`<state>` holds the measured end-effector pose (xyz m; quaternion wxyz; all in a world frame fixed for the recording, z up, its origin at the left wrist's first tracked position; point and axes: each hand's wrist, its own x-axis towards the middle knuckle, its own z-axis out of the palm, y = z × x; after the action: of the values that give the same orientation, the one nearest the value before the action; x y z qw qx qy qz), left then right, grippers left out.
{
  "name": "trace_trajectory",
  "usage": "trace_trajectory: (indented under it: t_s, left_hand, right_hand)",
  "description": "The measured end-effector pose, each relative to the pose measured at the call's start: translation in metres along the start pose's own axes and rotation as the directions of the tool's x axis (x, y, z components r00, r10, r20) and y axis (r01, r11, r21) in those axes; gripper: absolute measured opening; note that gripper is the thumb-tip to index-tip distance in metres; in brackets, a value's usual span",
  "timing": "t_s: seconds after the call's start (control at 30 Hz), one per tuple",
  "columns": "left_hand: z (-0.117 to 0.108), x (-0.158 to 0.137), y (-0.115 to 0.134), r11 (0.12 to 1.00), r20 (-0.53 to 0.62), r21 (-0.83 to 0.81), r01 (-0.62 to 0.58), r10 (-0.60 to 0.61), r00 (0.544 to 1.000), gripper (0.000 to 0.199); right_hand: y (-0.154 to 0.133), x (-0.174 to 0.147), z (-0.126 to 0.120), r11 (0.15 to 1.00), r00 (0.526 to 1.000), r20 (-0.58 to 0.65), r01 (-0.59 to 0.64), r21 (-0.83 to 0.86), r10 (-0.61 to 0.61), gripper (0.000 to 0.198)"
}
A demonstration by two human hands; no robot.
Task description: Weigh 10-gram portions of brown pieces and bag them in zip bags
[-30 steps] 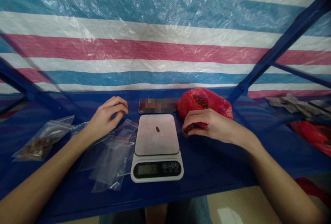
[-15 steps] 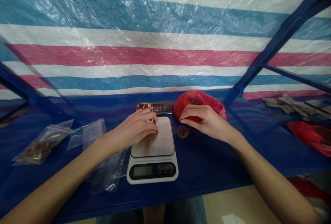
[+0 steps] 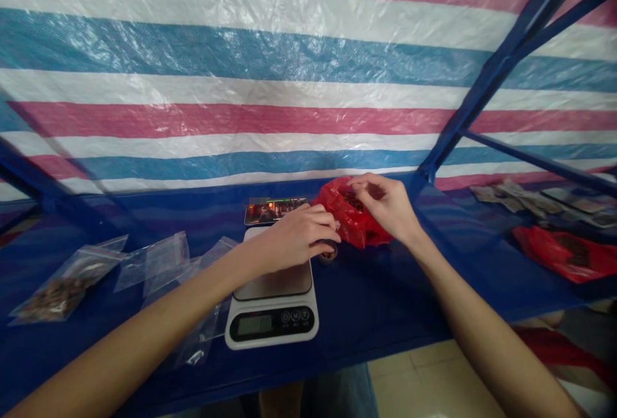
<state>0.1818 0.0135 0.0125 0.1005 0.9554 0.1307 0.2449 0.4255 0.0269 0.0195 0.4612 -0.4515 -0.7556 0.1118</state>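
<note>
My left hand (image 3: 308, 235) reaches over the right side of a white digital kitchen scale (image 3: 272, 331), its display seemingly at zero. Its fingers are curled together beside a small clear cup (image 3: 329, 253) with brown bits inside, the thumb overlapping the cup's rim. A small pale spot shows at the fingertips; what they hold is not clear. My right hand (image 3: 383, 202) is closed at the upper rim of a red plastic bag (image 3: 354, 228), thumb on the inner side. Dark reddish-brown pieces show in the bag's opening.
Behind the scale lies a phone (image 3: 265, 212) with a lit screen. Clear zip bags (image 3: 166, 254) lie to the left, with a filled zip bag (image 3: 58, 296) farther out. Another red bag (image 3: 569, 254) and flat packets (image 3: 511, 199) sit at right. Blue metal bars (image 3: 448, 138) slant upward.
My left hand has moved right from above the scale plate to the small cup. My right hand has risen to the red bag's rim, and the bag has changed shape. The view has shifted slightly.
</note>
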Motion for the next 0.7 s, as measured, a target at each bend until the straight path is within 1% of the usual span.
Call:
trace_trajectory:
  t_s: [0.07, 0.1, 0.13, 0.17, 0.23, 0.33, 0.43, 0.5, 0.53, 0.57, 0.6, 0.7]
  left_hand:
    - [-0.005, -0.005, 0.000, 0.999, -0.028, -0.042, 0.025, -0.026, 0.999, 0.014]
    - [-0.011, -0.010, 0.001, 0.997, -0.047, -0.059, 0.051, -0.054, 0.997, 0.016]
    - [-0.017, -0.018, 0.001, 0.993, -0.059, -0.062, 0.105, -0.109, 0.992, 0.017]
    - [-0.025, -0.027, 0.001, 0.986, -0.084, -0.063, 0.153, -0.158, 0.984, 0.019]
    - [-0.040, -0.051, -0.003, 0.976, -0.148, -0.054, 0.213, -0.219, 0.965, 0.020]
    - [-0.058, -0.098, -0.015, 0.936, -0.259, 0.017, 0.352, -0.336, 0.906, 0.019]
    - [-0.070, -0.141, -0.028, 0.877, -0.364, 0.054, 0.477, -0.427, 0.828, 0.017]
    - [-0.075, -0.159, -0.033, 0.854, -0.426, 0.049, 0.519, -0.452, 0.784, 0.016]
    - [-0.076, -0.165, -0.034, 0.848, -0.448, 0.049, 0.528, -0.454, 0.770, 0.016]
    - [-0.076, -0.169, -0.034, 0.846, -0.460, 0.058, 0.531, -0.449, 0.766, 0.015]
    - [-0.076, -0.171, -0.034, 0.845, -0.458, 0.077, 0.529, -0.442, 0.771, 0.015]
    - [-0.072, -0.170, -0.034, 0.852, -0.396, 0.182, 0.492, -0.394, 0.829, 0.015]
  right_hand:
    - [0.015, 0.002, 0.001, 0.989, 0.989, 0.141, 0.050, -0.136, -0.031, 0.021]
    - [0.022, 0.002, 0.002, 0.978, 0.976, 0.217, 0.078, -0.195, -0.035, 0.021]
    - [0.028, 0.001, 0.004, 0.966, 0.959, 0.283, 0.103, -0.238, -0.033, 0.024]
    - [0.033, 0.000, 0.006, 0.957, 0.942, 0.334, 0.124, -0.261, -0.031, 0.026]
    - [0.039, -0.003, 0.010, 0.952, 0.920, 0.391, 0.150, -0.268, -0.035, 0.031]
    - [0.039, -0.009, 0.014, 0.928, 0.883, 0.469, 0.191, -0.320, -0.020, 0.043]
    - [0.036, -0.011, 0.016, 0.874, 0.853, 0.521, 0.232, -0.427, 0.028, 0.050]
    - [0.036, -0.011, 0.017, 0.856, 0.850, 0.525, 0.241, -0.458, 0.042, 0.056]
    - [0.037, -0.011, 0.017, 0.855, 0.848, 0.528, 0.244, -0.457, 0.040, 0.058]
    - [0.038, -0.010, 0.017, 0.857, 0.845, 0.533, 0.247, -0.453, 0.037, 0.059]
    - [0.040, -0.010, 0.017, 0.859, 0.842, 0.538, 0.249, -0.448, 0.036, 0.059]
    - [0.045, -0.008, 0.016, 0.864, 0.844, 0.535, 0.238, -0.445, 0.043, 0.057]
